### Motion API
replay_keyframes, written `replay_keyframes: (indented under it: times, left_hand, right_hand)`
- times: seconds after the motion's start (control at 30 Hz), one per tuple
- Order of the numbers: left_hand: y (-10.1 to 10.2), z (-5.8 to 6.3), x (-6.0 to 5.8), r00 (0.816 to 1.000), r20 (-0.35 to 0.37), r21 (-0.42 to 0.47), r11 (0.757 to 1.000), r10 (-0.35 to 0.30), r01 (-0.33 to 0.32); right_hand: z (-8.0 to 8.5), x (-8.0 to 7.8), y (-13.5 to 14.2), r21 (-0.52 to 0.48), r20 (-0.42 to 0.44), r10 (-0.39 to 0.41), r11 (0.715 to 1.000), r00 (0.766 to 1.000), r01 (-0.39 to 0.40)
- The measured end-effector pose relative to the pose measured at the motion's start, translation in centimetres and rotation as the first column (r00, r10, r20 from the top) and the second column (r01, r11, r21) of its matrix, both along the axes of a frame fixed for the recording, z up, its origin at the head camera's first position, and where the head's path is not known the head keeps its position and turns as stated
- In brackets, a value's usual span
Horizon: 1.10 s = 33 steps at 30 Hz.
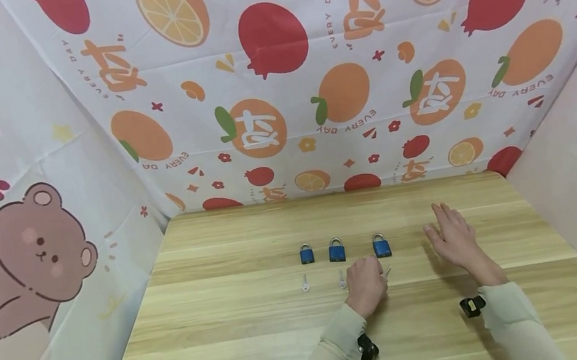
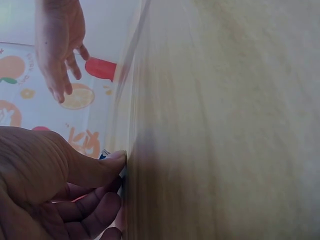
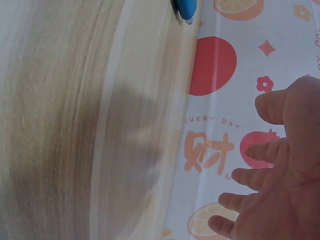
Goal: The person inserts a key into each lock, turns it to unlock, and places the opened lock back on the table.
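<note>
My left hand [image 1: 367, 284] is low over the table, fingers curled, at the rightmost of three small silver keys; this key [image 1: 387, 271] lies slanted and pokes out past the fingers. In the left wrist view the thumb [image 2: 102, 167] and bent fingers come together at the tabletop, hiding the key. The middle key [image 1: 342, 280] is just left of this hand, and the left key [image 1: 305, 284] lies farther over. Above the keys stand three blue padlocks in a row: left [image 1: 306, 255], middle [image 1: 336, 251] and right [image 1: 381, 246]. My right hand [image 1: 454, 239] hovers with spread fingers, holding nothing.
The wooden table [image 1: 221, 327] has light grain. Behind it hangs a fruit-print cloth [image 1: 288, 105], and pale cloth walls, one with a bear print [image 1: 41, 248], stand at the sides. Black wrist cameras are strapped below both hands.
</note>
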<state>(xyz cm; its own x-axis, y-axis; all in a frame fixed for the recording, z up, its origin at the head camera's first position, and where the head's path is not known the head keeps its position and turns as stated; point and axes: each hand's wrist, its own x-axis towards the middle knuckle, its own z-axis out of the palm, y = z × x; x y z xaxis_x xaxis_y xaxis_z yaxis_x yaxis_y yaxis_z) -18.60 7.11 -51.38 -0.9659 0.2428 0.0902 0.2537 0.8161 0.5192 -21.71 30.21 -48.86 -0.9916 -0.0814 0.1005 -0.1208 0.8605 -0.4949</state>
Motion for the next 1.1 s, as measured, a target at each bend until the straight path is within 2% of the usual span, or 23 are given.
replay_keyframes:
  times: [0.17,0.43,0.7,0.93,1.1]
  left_hand:
    - [-0.1,0.0,0.0,1.000,-0.029,-0.019,1.000,-0.001,0.001]
    - [-0.1,-0.1,0.2,0.996,-0.093,-0.051,0.998,0.017,-0.022]
    - [-0.5,-0.2,0.3,0.992,-0.127,-0.063,0.997,0.026,-0.034]
    - [-0.9,-0.1,0.3,0.990,-0.141,-0.020,0.999,0.030,-0.033]
    - [-1.4,0.1,0.4,0.993,-0.109,0.055,0.998,0.033,-0.027]
  right_hand:
    - [0.2,-0.1,0.0,-0.012,0.021,0.010,1.000,1.000,-0.009]
    - [0.1,-0.1,-0.1,-0.008,0.019,0.007,1.000,1.000,-0.007]
    - [0.1,-0.2,-0.3,-0.006,0.012,0.005,1.000,1.000,-0.005]
    - [0.4,-0.3,-0.3,-0.015,0.020,0.002,1.000,1.000,-0.001]
    - [0.5,-0.2,-0.4,-0.040,0.022,0.008,0.999,1.000,-0.007]
